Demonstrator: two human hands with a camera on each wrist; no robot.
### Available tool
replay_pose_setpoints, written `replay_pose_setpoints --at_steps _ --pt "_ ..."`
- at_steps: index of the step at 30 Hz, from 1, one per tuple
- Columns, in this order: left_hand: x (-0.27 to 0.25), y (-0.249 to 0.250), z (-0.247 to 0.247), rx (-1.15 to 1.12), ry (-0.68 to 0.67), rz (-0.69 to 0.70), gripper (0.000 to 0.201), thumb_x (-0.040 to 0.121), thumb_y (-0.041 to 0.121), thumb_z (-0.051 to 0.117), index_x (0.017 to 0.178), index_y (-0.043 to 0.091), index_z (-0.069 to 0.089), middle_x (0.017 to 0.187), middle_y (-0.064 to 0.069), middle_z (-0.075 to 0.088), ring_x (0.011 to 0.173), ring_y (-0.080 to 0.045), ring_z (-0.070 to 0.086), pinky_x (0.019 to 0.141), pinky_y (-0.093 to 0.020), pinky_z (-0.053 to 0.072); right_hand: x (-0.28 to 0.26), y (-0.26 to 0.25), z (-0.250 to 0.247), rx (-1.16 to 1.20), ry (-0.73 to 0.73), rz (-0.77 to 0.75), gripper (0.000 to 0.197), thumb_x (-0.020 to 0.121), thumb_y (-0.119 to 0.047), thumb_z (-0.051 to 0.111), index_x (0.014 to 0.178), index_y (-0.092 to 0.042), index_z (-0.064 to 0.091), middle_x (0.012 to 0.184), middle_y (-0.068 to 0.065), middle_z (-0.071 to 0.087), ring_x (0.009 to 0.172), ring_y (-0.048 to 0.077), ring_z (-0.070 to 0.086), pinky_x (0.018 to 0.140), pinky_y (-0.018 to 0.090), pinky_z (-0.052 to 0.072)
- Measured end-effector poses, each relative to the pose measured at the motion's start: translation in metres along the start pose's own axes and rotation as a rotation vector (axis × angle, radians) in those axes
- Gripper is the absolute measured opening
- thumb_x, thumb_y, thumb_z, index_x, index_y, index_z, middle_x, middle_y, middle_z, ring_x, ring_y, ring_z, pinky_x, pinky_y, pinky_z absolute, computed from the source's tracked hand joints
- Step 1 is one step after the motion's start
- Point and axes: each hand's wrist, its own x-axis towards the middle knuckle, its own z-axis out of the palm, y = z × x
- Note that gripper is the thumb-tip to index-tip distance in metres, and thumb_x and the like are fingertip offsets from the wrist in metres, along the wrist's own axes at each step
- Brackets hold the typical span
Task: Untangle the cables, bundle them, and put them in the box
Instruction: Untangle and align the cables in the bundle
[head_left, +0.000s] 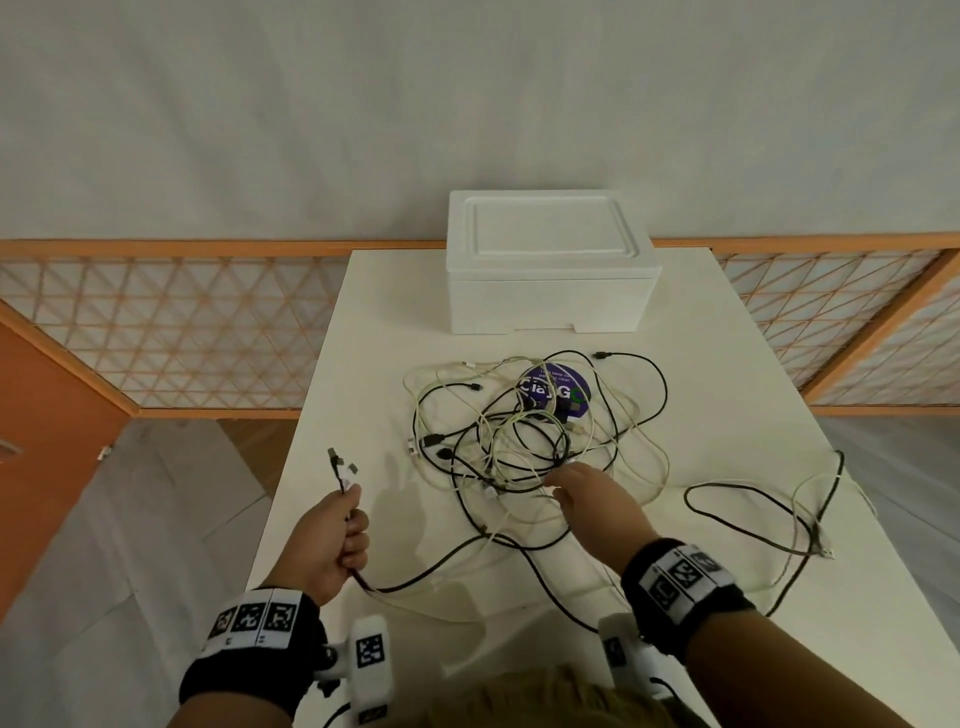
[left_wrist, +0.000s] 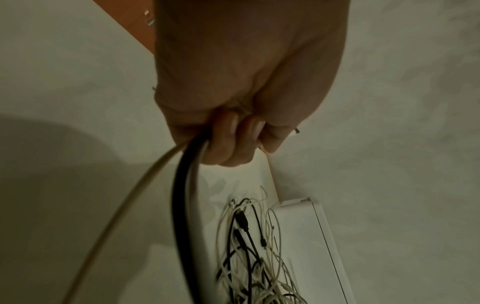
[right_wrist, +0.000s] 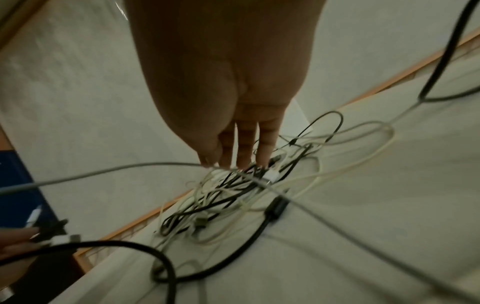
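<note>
A tangle of black and white cables lies in the middle of the white table. My left hand is held above the table's left edge and grips several cable ends, whose plugs stick up out of the fist. From the fist black and white strands trail down toward the tangle. My right hand reaches over the near side of the tangle with straight fingers; their tips touch the cables. The white foam box stands behind, lid on.
A round purple sticker lies under the tangle's far side. More cable loops trail toward the table's right edge. A wooden lattice rail runs behind the table; the floor drops off at the left.
</note>
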Motion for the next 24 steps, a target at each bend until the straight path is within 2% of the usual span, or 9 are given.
replay_pose_setpoints --at_steps 3,5,7,9,13,15,16,20,24 --pt "-0.005 0.0 -0.002 0.053 -0.056 -0.009 0.031 0.101 0.027 0.045 0.073 0.02 0.033 0.055 0.004 0.028 0.04 -0.009 0.019 0.039 -0.02 0.015 0.006 -0.019 0.007 0.064 -0.021 -0.107 0.026 0.096 -0.018 0.046 0.115 -0.022 0.063 0.11 -0.003 0.066 0.1 0.016 0.061 0.084 0.028 0.048" --pt "-0.006 0.001 0.001 0.082 -0.089 -0.004 0.03 0.101 0.027 0.045 0.073 0.019 0.034 0.055 0.002 0.028 0.041 -0.01 0.02 0.041 -0.022 0.015 0.007 -0.029 0.009 0.062 -0.222 -0.06 0.027 0.095 -0.015 0.044 0.116 -0.024 0.059 0.105 -0.001 0.067 0.091 0.017 0.063 0.077 0.029 0.051" --pt "-0.006 0.002 0.004 0.105 -0.11 0.014 0.03 0.1 0.026 0.046 0.074 0.018 0.036 0.054 0.0 0.031 0.041 -0.011 0.024 0.041 -0.021 0.017 0.006 -0.025 0.012 -0.071 -0.41 0.025 0.028 0.093 -0.012 0.042 0.117 -0.02 0.055 0.108 0.005 0.063 0.086 0.022 0.06 0.072 0.033 0.052" --pt "-0.004 0.005 0.007 0.151 -0.113 0.056 0.028 0.101 0.024 0.047 0.076 0.016 0.038 0.054 -0.002 0.038 0.042 -0.012 0.034 0.04 -0.022 0.023 0.003 -0.014 0.016 -0.282 -0.452 0.041 0.028 0.09 -0.01 0.042 0.116 -0.015 0.053 0.108 0.008 0.06 0.091 0.026 0.059 0.072 0.033 0.047" --pt "-0.006 0.01 0.016 0.244 -0.096 0.194 0.021 0.1 0.02 0.048 0.085 0.007 0.053 0.057 -0.006 0.054 0.05 -0.017 0.057 0.045 -0.023 0.038 -0.007 0.008 0.02 -0.496 -0.347 -0.048 0.016 0.089 -0.013 0.049 0.101 -0.015 0.059 0.093 0.004 0.055 0.087 0.024 0.055 0.063 0.032 0.039" --pt "-0.007 0.012 0.024 0.236 -0.097 0.249 0.021 0.1 0.018 0.048 0.088 0.004 0.058 0.059 -0.006 0.055 0.049 -0.015 0.054 0.046 -0.022 0.039 -0.01 0.015 0.019 -0.565 -0.304 -0.143 0.008 0.073 -0.015 0.063 0.079 -0.019 0.062 0.081 -0.001 0.055 0.071 0.019 0.055 0.052 0.028 0.041" --pt "-0.007 0.012 0.029 0.229 -0.096 0.276 0.022 0.1 0.018 0.048 0.088 0.004 0.06 0.06 -0.006 0.054 0.045 -0.014 0.049 0.045 -0.021 0.036 -0.013 0.018 0.016 -0.568 -0.244 -0.171 0.008 0.069 -0.015 0.062 0.073 -0.021 0.058 0.075 -0.002 0.054 0.064 0.018 0.054 0.049 0.027 0.043" --pt "-0.011 0.02 0.05 0.215 -0.12 0.375 0.023 0.1 0.018 0.049 0.085 0.004 0.061 0.058 0.001 0.04 0.044 -0.008 0.027 0.042 -0.02 0.022 -0.007 -0.003 -0.029 -0.313 -0.053 -0.107 0.011 0.095 -0.02 0.04 0.09 -0.02 0.05 0.081 -0.001 0.057 0.07 0.02 0.052 0.064 0.033 0.043" --pt "-0.027 0.033 0.074 0.235 -0.212 0.45 0.022 0.098 0.018 0.051 0.084 0.007 0.063 0.053 0.006 0.037 0.045 -0.01 0.024 0.045 -0.021 0.021 0.006 -0.029 -0.085 -0.096 0.11 -0.248 0.011 0.09 -0.016 0.053 0.085 -0.019 0.062 0.09 -0.004 0.053 0.083 0.017 0.054 0.073 0.032 0.045"
